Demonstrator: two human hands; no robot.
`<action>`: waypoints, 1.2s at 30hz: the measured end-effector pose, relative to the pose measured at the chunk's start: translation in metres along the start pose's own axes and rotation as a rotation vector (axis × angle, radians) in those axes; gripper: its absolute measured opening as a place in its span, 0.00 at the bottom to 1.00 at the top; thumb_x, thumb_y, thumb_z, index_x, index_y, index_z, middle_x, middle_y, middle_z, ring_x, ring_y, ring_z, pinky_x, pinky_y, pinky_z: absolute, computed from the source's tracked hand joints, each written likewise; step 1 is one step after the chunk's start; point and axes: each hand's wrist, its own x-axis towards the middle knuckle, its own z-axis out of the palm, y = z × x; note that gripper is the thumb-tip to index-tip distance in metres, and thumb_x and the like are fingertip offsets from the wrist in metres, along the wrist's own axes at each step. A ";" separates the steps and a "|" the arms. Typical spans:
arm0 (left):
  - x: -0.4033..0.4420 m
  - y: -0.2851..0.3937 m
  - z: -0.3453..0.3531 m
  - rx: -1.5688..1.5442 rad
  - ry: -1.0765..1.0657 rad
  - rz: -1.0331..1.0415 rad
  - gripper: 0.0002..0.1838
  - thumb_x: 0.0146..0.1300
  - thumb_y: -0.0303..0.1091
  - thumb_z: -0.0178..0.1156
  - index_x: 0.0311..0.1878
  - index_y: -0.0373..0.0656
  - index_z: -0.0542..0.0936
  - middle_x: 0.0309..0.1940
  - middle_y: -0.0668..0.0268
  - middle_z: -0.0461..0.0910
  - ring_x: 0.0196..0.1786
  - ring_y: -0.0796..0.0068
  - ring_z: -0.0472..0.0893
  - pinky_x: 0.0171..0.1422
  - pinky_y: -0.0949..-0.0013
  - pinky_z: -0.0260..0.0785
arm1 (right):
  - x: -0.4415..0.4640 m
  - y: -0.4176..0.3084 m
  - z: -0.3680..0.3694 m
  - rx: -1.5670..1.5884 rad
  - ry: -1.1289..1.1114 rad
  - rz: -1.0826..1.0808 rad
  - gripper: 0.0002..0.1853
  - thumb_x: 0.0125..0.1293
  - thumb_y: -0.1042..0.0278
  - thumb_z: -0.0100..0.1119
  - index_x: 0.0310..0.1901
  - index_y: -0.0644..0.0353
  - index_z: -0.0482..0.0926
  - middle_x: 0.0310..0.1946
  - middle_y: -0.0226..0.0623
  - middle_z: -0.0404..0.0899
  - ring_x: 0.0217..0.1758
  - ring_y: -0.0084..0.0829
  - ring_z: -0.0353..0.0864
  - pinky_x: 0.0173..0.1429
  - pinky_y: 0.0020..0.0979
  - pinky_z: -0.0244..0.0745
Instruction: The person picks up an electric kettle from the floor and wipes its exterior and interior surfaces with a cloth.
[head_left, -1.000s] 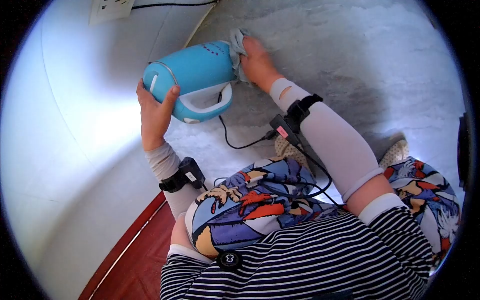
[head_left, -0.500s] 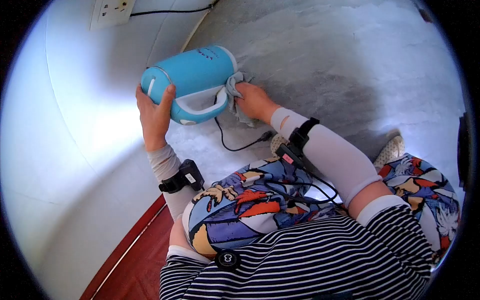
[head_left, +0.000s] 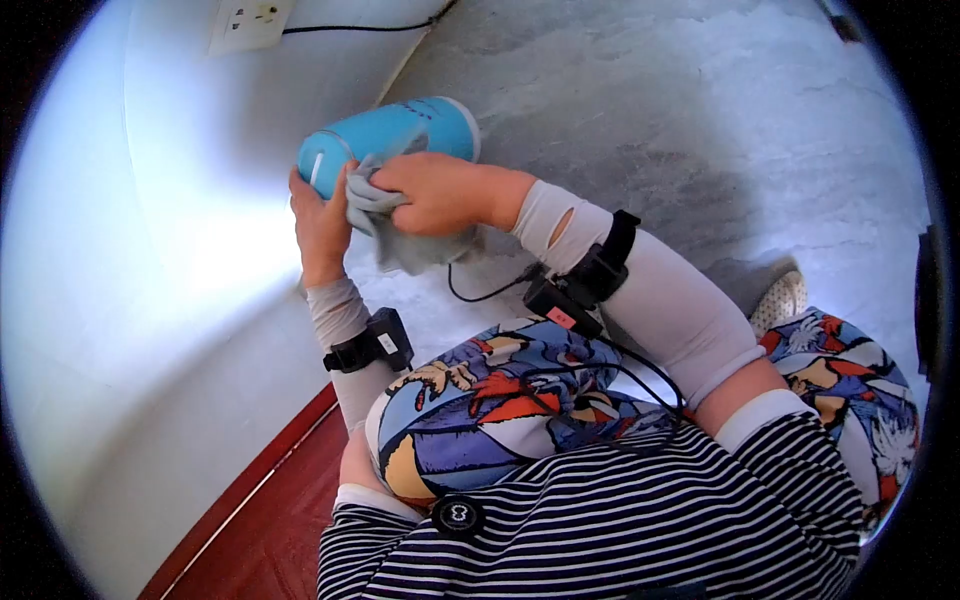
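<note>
A blue electric jug (head_left: 400,128) with a white-rimmed base lies tilted on its side in the air, its base pointing right. My left hand (head_left: 322,228) grips the lid end, thumb on the near side. In my closed right hand (head_left: 440,192) is a grey cloth (head_left: 415,248), bunched against the jug near the lid and my left thumb. The cloth and right hand hide the jug's handle. Below the cloth hangs a black power cord (head_left: 478,298).
A white wall (head_left: 130,250) with a socket (head_left: 250,22) and plugged-in black cable stands on the left. Grey floor (head_left: 620,120) spreads ahead. My patterned trousers (head_left: 470,430), a shoe (head_left: 782,300) and a red surface (head_left: 265,520) are close by.
My right hand and the cloth have moved left, from the base end of the handle to near the lid, covering the handle. My left hand keeps its hold on the jug.
</note>
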 end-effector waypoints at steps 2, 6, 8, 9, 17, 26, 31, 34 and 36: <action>0.000 0.004 -0.002 -0.074 -0.019 -0.085 0.63 0.52 0.73 0.62 0.73 0.25 0.55 0.67 0.32 0.63 0.70 0.37 0.66 0.73 0.52 0.59 | -0.007 0.032 0.015 -0.077 -0.077 0.134 0.16 0.55 0.68 0.56 0.45 0.60 0.81 0.47 0.52 0.81 0.53 0.54 0.79 0.58 0.47 0.73; -0.005 0.011 -0.003 -0.058 0.000 -0.059 0.63 0.52 0.73 0.62 0.72 0.24 0.56 0.67 0.32 0.63 0.69 0.38 0.66 0.72 0.52 0.60 | -0.036 0.059 0.011 -0.247 -0.091 0.313 0.16 0.53 0.67 0.60 0.45 0.59 0.82 0.47 0.50 0.81 0.54 0.52 0.80 0.59 0.47 0.75; 0.000 0.011 -0.002 -0.053 -0.002 -0.050 0.63 0.52 0.74 0.61 0.72 0.24 0.56 0.66 0.32 0.64 0.69 0.38 0.66 0.72 0.52 0.59 | -0.036 0.049 0.010 -0.362 -0.152 0.284 0.16 0.54 0.69 0.61 0.46 0.60 0.82 0.48 0.50 0.80 0.55 0.52 0.80 0.58 0.47 0.76; 0.001 0.011 -0.001 -0.048 -0.004 -0.041 0.63 0.52 0.75 0.60 0.72 0.24 0.56 0.66 0.32 0.64 0.69 0.37 0.66 0.73 0.53 0.59 | -0.037 0.029 0.008 -0.305 -0.108 0.264 0.16 0.54 0.70 0.61 0.46 0.60 0.81 0.48 0.50 0.80 0.54 0.51 0.80 0.56 0.47 0.77; -0.006 0.025 -0.003 0.058 -0.007 -0.102 0.63 0.54 0.79 0.54 0.71 0.23 0.58 0.65 0.31 0.66 0.67 0.35 0.69 0.71 0.51 0.61 | -0.048 0.010 0.026 -0.548 -0.014 0.211 0.15 0.55 0.67 0.67 0.44 0.60 0.81 0.44 0.41 0.83 0.52 0.45 0.82 0.51 0.46 0.80; -0.014 0.012 -0.004 0.218 -0.108 -0.092 0.60 0.59 0.80 0.46 0.72 0.26 0.58 0.69 0.31 0.60 0.73 0.33 0.60 0.72 0.36 0.53 | -0.049 0.027 -0.043 -0.600 0.023 0.261 0.13 0.53 0.66 0.68 0.42 0.56 0.82 0.43 0.41 0.84 0.49 0.46 0.84 0.52 0.46 0.80; -0.016 0.036 -0.001 0.348 -0.018 0.486 0.45 0.54 0.68 0.65 0.72 0.55 0.68 0.78 0.53 0.53 0.80 0.38 0.43 0.71 0.21 0.39 | -0.044 0.056 -0.072 -0.652 0.187 0.314 0.18 0.54 0.61 0.68 0.45 0.59 0.81 0.42 0.45 0.83 0.50 0.48 0.83 0.53 0.46 0.80; -0.015 0.059 -0.008 0.265 -0.089 0.591 0.38 0.46 0.51 0.77 0.62 0.57 0.75 0.76 0.56 0.58 0.79 0.38 0.48 0.72 0.24 0.43 | -0.048 0.041 -0.078 -0.536 0.217 0.328 0.21 0.55 0.58 0.68 0.47 0.61 0.80 0.44 0.48 0.82 0.50 0.49 0.83 0.54 0.46 0.79; -0.011 0.058 -0.001 0.243 -0.059 0.622 0.34 0.41 0.45 0.79 0.55 0.56 0.78 0.73 0.57 0.62 0.78 0.38 0.51 0.73 0.29 0.46 | -0.049 0.028 -0.069 -0.388 0.210 0.322 0.22 0.55 0.56 0.68 0.48 0.61 0.79 0.45 0.49 0.82 0.51 0.49 0.82 0.55 0.45 0.79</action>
